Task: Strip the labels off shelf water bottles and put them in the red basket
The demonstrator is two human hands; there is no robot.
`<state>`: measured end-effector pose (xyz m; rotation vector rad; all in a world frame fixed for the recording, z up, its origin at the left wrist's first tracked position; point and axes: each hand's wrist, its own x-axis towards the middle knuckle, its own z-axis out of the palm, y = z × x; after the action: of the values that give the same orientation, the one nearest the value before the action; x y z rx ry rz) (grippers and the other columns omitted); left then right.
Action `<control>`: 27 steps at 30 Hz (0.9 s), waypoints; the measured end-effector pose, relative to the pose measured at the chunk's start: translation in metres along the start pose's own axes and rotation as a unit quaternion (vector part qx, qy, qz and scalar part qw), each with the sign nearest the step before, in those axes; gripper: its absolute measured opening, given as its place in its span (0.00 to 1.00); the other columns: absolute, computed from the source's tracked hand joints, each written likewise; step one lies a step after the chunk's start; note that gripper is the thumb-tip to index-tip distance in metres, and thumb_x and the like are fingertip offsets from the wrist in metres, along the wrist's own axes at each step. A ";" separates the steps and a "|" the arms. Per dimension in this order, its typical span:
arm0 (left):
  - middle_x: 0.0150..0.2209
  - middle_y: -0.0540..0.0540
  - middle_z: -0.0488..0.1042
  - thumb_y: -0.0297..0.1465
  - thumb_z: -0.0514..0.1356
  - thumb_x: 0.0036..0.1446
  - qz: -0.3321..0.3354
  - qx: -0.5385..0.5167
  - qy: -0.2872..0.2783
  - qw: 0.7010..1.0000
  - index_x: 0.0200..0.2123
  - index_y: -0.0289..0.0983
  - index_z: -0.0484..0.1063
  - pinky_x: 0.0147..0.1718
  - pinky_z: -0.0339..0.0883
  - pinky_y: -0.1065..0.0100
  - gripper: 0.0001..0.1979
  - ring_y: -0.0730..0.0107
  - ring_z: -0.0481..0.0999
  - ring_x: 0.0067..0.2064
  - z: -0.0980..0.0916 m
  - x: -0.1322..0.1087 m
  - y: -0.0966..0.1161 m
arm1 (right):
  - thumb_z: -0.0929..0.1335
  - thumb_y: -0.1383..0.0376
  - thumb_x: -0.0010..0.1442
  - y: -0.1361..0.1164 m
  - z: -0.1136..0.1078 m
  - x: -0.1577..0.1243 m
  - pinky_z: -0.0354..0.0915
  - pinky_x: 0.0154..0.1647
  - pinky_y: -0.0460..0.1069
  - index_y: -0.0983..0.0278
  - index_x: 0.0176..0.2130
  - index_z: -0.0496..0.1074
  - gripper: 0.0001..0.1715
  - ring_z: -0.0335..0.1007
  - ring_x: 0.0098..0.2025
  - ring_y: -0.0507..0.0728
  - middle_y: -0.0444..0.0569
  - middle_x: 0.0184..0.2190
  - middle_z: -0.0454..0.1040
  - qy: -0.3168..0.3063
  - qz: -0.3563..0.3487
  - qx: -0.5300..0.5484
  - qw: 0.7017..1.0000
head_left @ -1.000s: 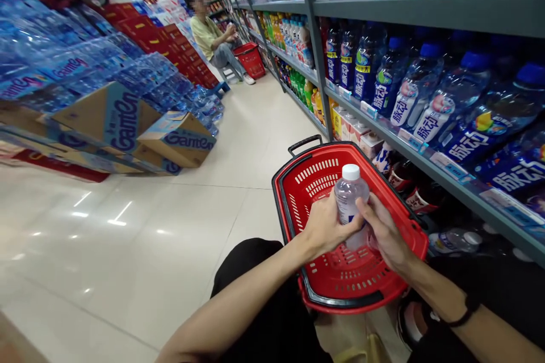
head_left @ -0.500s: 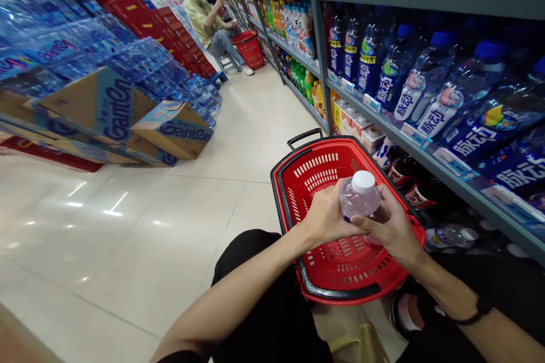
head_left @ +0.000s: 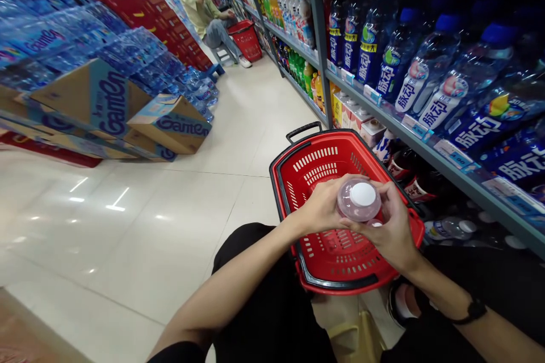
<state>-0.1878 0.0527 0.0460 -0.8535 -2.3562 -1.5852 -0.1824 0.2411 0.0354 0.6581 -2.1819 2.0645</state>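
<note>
Both hands held a small clear bottle point(head_left: 359, 199) with a white cap point(head_left: 363, 194) just above the open red basket point(head_left: 298, 181), which stood on the floor right of the pale tiles and close under the drinks shelf point(head_left: 430, 154). The left hand point(head_left: 320, 207) was wrapped around the bottle's left side, and the right hand point(head_left: 389, 227) was closed on its right side and underside, so the bottle sat clamped between them with its cap tipped toward the camera. It looked like thin plastic, light to lift, probably smooth and a little yielding if squeezed; the ribbed middle or the neck under the cap seemed the surest place to grip. Both forearms reached in from the near edge, wrists bent inward, a dark band on the right wrist. Farther up the aisle another person point(head_left: 200, 5) sat beside a second red basket point(head_left: 246, 39).
</note>
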 end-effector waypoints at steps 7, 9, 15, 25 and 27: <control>0.58 0.34 0.78 0.62 0.63 0.55 0.015 0.022 -0.012 1.000 0.60 0.36 0.71 0.59 0.73 0.52 0.41 0.50 0.80 0.57 -0.004 0.000 -0.002 | 0.86 0.62 0.44 0.000 -0.001 -0.001 0.66 0.60 0.62 0.56 0.48 0.66 0.39 0.72 0.56 0.65 0.51 0.53 0.73 -0.012 0.006 0.014 1.000; 0.57 0.35 0.79 0.61 0.64 0.55 0.011 0.026 -0.014 1.000 0.60 0.36 0.71 0.59 0.73 0.52 0.42 0.50 0.81 0.57 -0.004 0.000 -0.002 | 0.86 0.61 0.44 0.001 -0.001 -0.001 0.67 0.59 0.62 0.56 0.47 0.66 0.39 0.73 0.54 0.65 0.50 0.52 0.75 -0.012 0.009 0.004 1.000; 0.55 0.36 0.80 0.55 0.67 0.55 0.011 0.040 -0.014 0.999 0.60 0.36 0.70 0.58 0.73 0.53 0.38 0.50 0.81 0.55 -0.005 0.000 -0.002 | 0.86 0.56 0.41 0.000 0.001 0.002 0.72 0.52 0.59 0.56 0.44 0.65 0.39 0.74 0.51 0.65 0.50 0.47 0.76 -0.003 0.018 -0.007 1.000; 0.52 0.38 0.80 0.51 0.69 0.55 0.016 0.070 -0.021 0.997 0.58 0.36 0.70 0.56 0.75 0.54 0.35 0.52 0.83 0.51 -0.006 -0.002 -0.006 | 0.85 0.57 0.45 -0.008 0.004 0.002 0.70 0.51 0.58 0.57 0.42 0.64 0.36 0.73 0.47 0.62 0.46 0.43 0.74 -0.005 0.033 -0.012 0.999; 0.51 0.38 0.80 0.50 0.69 0.55 0.008 0.077 -0.026 0.997 0.59 0.36 0.70 0.56 0.75 0.54 0.35 0.52 0.83 0.51 -0.006 -0.002 -0.006 | 0.85 0.57 0.45 -0.008 0.004 0.002 0.70 0.50 0.57 0.57 0.42 0.64 0.35 0.73 0.47 0.62 0.46 0.43 0.74 -0.006 0.042 -0.012 0.999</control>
<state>-0.1906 0.0449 0.0427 -0.8875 -2.4614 -1.3712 -0.1804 0.2369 0.0427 0.5868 -2.2750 2.0742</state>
